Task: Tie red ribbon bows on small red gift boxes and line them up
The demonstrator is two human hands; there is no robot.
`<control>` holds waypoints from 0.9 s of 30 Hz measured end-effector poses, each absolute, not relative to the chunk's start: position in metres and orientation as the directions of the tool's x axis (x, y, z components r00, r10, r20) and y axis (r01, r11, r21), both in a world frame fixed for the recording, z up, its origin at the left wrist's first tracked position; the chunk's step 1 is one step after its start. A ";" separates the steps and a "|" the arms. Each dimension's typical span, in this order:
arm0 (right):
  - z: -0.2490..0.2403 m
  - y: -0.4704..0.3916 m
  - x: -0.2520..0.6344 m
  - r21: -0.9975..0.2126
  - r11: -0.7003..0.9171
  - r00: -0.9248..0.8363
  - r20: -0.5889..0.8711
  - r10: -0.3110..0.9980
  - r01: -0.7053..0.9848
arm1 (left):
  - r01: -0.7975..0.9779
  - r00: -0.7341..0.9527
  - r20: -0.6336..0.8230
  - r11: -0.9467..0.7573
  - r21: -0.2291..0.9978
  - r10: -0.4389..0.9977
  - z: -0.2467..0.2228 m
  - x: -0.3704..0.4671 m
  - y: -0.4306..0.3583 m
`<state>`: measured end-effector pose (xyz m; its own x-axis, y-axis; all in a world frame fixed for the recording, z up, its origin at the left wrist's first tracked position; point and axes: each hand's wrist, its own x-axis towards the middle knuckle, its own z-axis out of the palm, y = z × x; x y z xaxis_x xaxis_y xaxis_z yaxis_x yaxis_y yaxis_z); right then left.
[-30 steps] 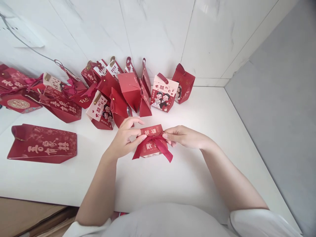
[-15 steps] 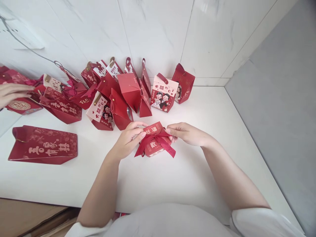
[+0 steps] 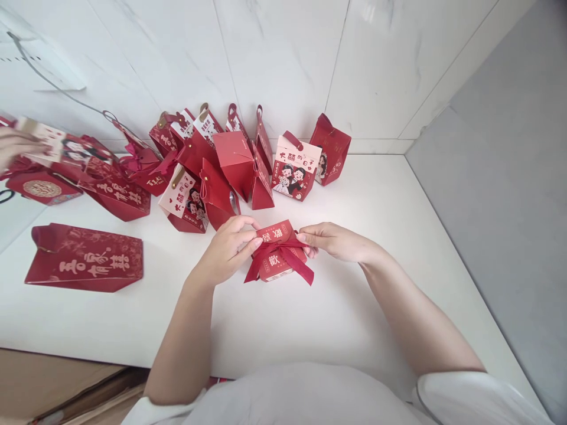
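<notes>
A small red gift box [image 3: 272, 269] with pale Chinese characters sits on the white table in front of me. Around it runs a dark red ribbon [image 3: 299, 267] tied in a bow, its two tails hanging toward me. My left hand [image 3: 233, 247] is closed at the box's left side, thumb and fingers pinching the left loop of the bow. On the opposite side, my right hand [image 3: 332, 237] pinches the right loop between thumb and forefinger, its other fingers curled beside the box. Part of the box's far edge is hidden by my fingers.
Several red gift boxes, among them one with a cartoon couple [image 3: 293, 171], stand along the tiled wall. A larger red box [image 3: 84, 260] lies at the left. Another person's hand [image 3: 15, 144] holds a pink-and-red box [image 3: 66, 144] at the far left. Cardboard [image 3: 44, 381] lies below the table edge.
The other person's hand has lifted a pink-and-red box toward the far left. My hands keep their grip on the bow, and the box has tilted slightly. The view has shifted a little.
</notes>
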<state>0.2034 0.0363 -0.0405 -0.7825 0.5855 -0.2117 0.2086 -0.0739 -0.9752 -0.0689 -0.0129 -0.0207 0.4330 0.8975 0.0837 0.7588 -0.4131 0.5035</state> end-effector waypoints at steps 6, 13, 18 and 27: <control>-0.034 0.036 0.206 -0.976 -0.087 -0.777 -0.212 0.592 0.200 | 0.749 0.380 0.107 -0.374 0.547 0.919 -0.020 -0.064 -0.017; -0.012 0.026 0.212 -0.916 0.140 -0.469 -0.058 0.881 0.376 | 0.602 0.233 0.107 -0.230 0.765 0.967 -0.026 -0.062 -0.016; -0.009 0.001 0.189 -0.682 0.615 -0.594 0.321 0.738 0.396 | 0.527 0.212 0.103 -0.202 0.826 0.972 -0.029 -0.063 -0.014; -0.014 -0.008 0.175 -0.734 0.596 -0.721 0.215 0.659 0.326 | 0.556 0.222 0.139 -0.242 0.795 0.965 -0.028 -0.064 -0.013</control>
